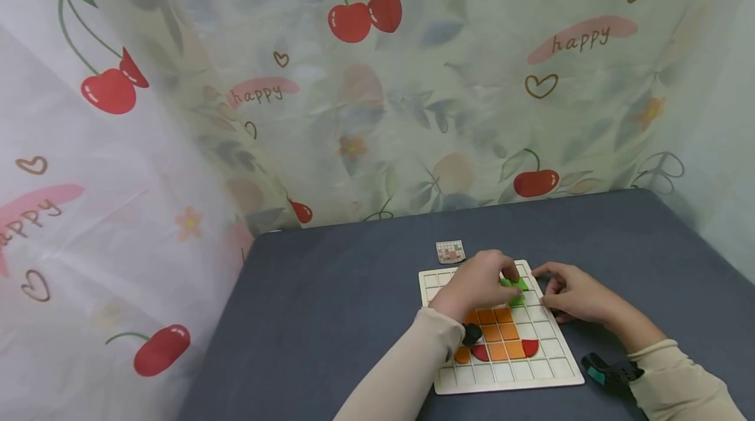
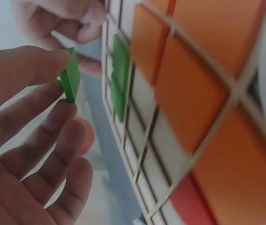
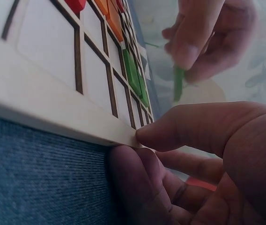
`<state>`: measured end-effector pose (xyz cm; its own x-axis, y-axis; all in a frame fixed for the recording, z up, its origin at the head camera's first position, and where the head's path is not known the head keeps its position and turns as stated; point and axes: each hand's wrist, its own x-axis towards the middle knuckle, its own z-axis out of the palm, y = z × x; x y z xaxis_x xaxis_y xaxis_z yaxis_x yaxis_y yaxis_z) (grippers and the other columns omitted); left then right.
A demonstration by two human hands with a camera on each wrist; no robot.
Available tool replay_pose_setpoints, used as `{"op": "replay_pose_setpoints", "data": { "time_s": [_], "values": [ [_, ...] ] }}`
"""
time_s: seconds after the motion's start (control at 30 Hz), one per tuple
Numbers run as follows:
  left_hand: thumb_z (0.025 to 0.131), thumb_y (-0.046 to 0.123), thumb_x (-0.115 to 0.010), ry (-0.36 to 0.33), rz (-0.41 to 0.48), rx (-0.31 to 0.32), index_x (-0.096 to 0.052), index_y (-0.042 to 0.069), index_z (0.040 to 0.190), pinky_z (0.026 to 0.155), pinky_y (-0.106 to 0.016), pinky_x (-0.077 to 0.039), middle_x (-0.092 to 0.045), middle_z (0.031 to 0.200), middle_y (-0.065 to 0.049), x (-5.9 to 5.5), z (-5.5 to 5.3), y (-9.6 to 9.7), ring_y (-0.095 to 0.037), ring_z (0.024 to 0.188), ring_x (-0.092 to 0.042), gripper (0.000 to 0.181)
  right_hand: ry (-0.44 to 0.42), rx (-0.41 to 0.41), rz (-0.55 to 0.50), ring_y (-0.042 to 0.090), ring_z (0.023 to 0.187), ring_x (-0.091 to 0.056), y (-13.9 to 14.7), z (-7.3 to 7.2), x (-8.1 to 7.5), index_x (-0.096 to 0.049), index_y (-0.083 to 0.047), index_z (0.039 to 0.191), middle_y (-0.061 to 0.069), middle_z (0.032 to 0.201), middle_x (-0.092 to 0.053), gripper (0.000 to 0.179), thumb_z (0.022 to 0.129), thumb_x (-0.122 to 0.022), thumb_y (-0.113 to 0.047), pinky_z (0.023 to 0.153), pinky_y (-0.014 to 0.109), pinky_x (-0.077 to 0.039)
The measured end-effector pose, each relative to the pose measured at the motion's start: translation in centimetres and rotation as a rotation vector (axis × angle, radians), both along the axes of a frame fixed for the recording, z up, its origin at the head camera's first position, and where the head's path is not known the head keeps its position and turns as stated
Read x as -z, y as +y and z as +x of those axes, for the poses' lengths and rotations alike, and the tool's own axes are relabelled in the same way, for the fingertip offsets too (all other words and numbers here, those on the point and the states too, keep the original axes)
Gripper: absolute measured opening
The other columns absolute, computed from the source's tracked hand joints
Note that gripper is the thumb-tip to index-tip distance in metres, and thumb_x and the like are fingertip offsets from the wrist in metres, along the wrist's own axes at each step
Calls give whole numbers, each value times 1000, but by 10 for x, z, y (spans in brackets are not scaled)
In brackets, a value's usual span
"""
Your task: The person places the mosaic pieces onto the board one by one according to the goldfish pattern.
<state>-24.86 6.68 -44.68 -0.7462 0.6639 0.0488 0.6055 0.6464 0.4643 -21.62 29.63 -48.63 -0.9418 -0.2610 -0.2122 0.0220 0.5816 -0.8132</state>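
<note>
Between thumb and fingertips, my left hand pinches a small green tile, lifted above the far part of a pale wooden grid board. Two green tiles sit side by side in cells below it. My right hand grips the board's right edge, thumb on the rim and curled fingers against the side. Several orange square tiles fill the board's middle. Red rounded tiles flank the near orange row, with a rounded orange piece at its left. My left forearm hides part of the board's left side.
A small printed card lies just beyond the board on the dark grey tabletop. Patterned curtains with cherries and hearts hang around the back and sides. A dark strap device is on the right wrist.
</note>
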Motion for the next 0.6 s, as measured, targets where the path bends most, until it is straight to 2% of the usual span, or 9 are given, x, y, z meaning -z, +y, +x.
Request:
{"op": "replay_pose_setpoints", "data": {
  "time_s": [0.17, 0.27, 0.43, 0.6],
  "values": [
    [96, 30, -78, 5, -66, 22, -80, 25, 100, 68, -10, -45, -69, 92, 18, 9, -2, 14, 3, 78, -57, 6, 10, -11, -10, 23, 69, -62, 0, 1, -1, -48, 8, 148, 11, 86, -59, 59, 95, -70, -6, 61, 38, -61],
    [95, 29, -79, 3, -76, 30, -79, 24, 98, 66, -11, -45, -66, 86, 18, 14, -2, 19, 1, 74, -56, 5, 20, -17, -12, 21, 68, -62, 0, 1, -1, -48, 8, 147, 10, 86, -59, 59, 95, -70, -6, 60, 37, -61],
    [93, 29, -80, -7, -81, 21, -78, 24, 98, 67, -10, -44, -65, 88, 18, 20, -3, 22, 2, 76, -55, 7, 22, -21, -13, 21, 68, -62, 0, 2, 0, -48, 9, 147, 10, 85, -59, 59, 95, -71, -6, 60, 37, -61],
    [93, 28, -81, -1, -85, 21, -80, 25, 99, 69, -10, -44, -67, 90, 18, 19, -2, 24, 2, 78, -56, 7, 34, -25, -13, 21, 67, -62, 1, 1, -1, -48, 9, 147, 9, 85, -60, 58, 95, -71, -6, 59, 36, -60]
  ]
}}
